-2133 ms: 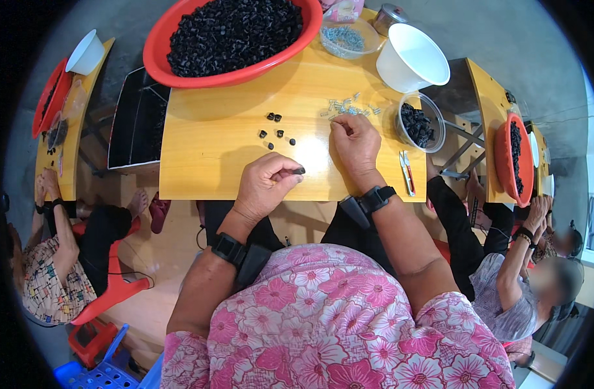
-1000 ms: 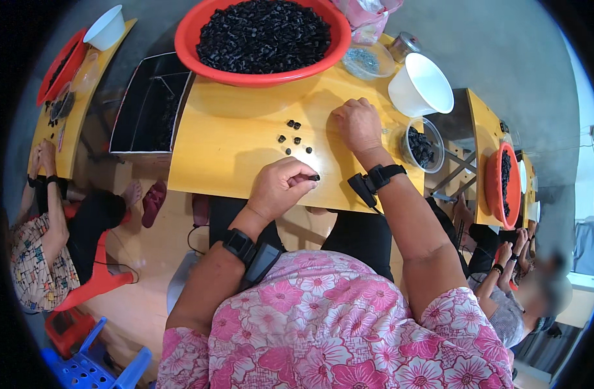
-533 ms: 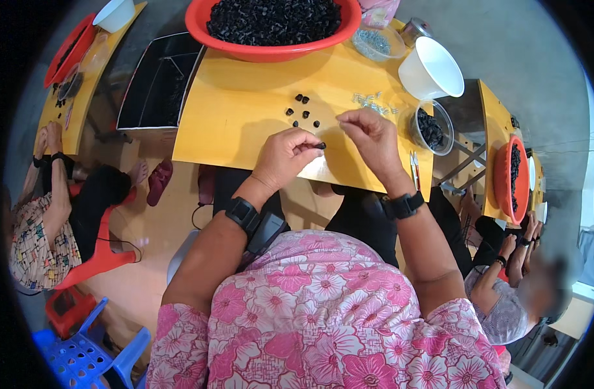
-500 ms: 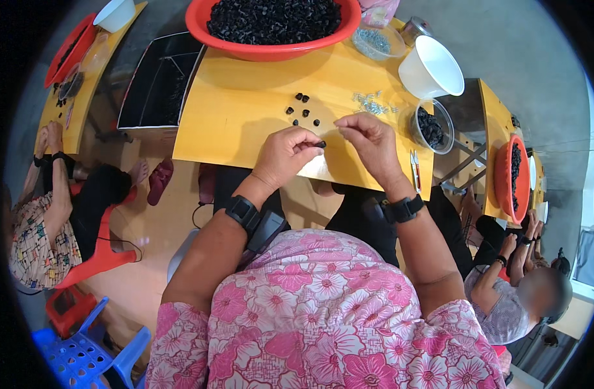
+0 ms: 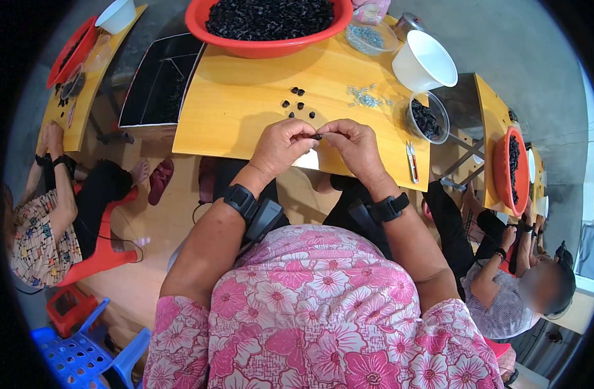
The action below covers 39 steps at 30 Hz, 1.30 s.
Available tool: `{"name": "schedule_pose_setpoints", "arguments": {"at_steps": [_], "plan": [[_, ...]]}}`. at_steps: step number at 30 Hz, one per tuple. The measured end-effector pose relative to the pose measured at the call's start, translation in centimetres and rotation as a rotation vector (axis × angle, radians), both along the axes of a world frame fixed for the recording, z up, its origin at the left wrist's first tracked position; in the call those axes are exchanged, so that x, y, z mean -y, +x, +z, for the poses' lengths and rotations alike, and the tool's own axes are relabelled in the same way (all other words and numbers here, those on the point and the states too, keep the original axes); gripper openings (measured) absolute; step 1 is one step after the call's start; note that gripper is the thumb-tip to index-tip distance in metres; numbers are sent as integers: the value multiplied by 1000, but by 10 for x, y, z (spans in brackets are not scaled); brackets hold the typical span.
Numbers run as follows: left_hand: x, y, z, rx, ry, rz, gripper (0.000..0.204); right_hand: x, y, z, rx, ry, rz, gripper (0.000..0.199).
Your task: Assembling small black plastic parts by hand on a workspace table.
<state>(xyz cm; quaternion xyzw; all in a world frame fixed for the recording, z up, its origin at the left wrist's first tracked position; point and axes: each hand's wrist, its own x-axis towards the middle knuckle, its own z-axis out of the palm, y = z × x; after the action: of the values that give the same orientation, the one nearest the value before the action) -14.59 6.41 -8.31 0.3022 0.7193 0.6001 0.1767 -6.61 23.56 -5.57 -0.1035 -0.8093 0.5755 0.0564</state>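
Note:
My left hand pinches a small black piece between thumb and fingertips, just above the table's near edge. Up against its other end is my right hand, also closed in a pinch; what lies between those fingertips is too small to make out. Several small black round pieces lie loose beyond my hands. Farther right is a scatter of small clear pieces. A clear tub of black pieces stands to the right, with thread snips lying nearer me.
A large red basin full of black pieces sits at the table's far side. Beyond the scatter are a clear bowl of small shiny pieces and a white bucket. An open black box adjoins the table's left. People sit at tables on both sides.
My right hand has moved left and now meets my left hand at the black piece; before, they were apart. The view has shifted slightly.

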Motion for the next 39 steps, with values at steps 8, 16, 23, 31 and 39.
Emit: {"name": "schedule_pose_setpoints", "arguments": {"at_steps": [8,16,23,31,39], "plan": [[1,-1,-2,-12,1,24,14,8,-3,9,-76,192,17,9],[2,-3,-4,-17,40,21,13,6,-3,-7,147,-632,-102,7],[3,-3,-4,6,38,31,14,14,6,-4,77,-467,-124,9],[4,0,-2,17,20,19,13,5,2,-11,-132,-13,-70,17],[4,-1,0,14,26,10,12,4,-36,-22,-142,273,-119,22]]}}
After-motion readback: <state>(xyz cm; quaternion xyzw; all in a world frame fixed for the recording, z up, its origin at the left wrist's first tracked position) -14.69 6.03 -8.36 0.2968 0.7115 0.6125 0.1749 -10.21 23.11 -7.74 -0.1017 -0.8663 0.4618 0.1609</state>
